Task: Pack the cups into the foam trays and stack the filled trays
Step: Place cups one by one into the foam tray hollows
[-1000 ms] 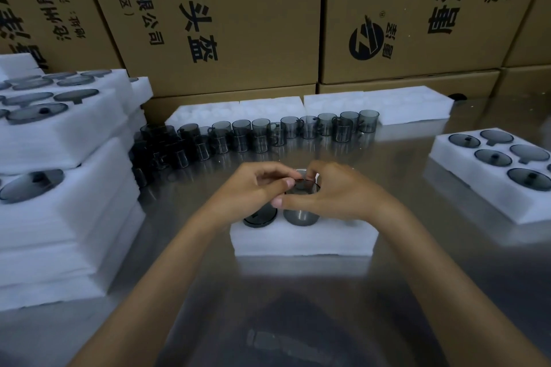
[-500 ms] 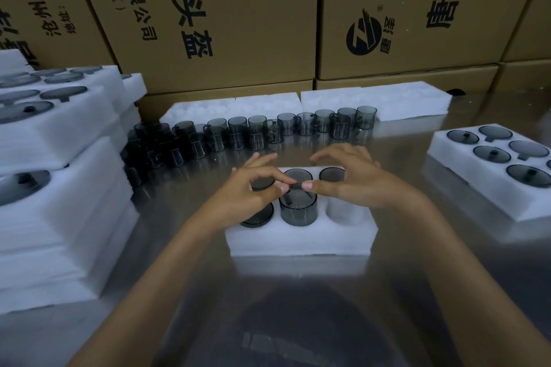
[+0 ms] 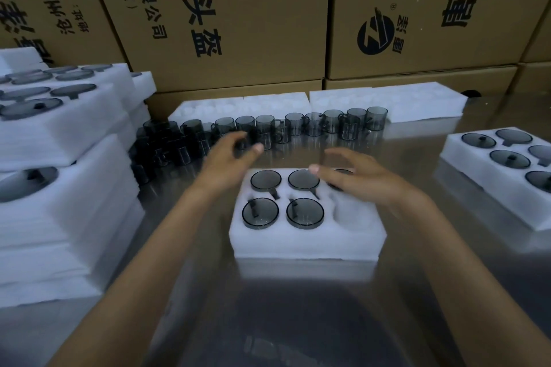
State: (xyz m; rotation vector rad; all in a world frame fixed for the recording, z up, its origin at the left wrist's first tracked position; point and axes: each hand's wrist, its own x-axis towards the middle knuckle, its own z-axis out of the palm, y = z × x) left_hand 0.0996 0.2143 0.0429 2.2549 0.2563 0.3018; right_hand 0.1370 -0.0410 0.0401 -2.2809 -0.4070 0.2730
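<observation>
Foam tray (image 3: 307, 244) sits on counter (image 3: 298, 322), five smoky cups seated, near-right pocket (image 3: 353, 213) unfilled. Row of loose cups (image 3: 298, 128) lies just behind the tray, running left-right. Left hand (image 3: 229, 158) is nearer the row, fingers spread, holding nothing; right hand (image 3: 357, 177) hovers over the tray's back-right cup, loosely spread, holding nothing.

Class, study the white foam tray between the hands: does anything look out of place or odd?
Nothing stands out. The dark translucent cups sit level in the white foam tray; its near-right pocket is simply unfilled.
</observation>
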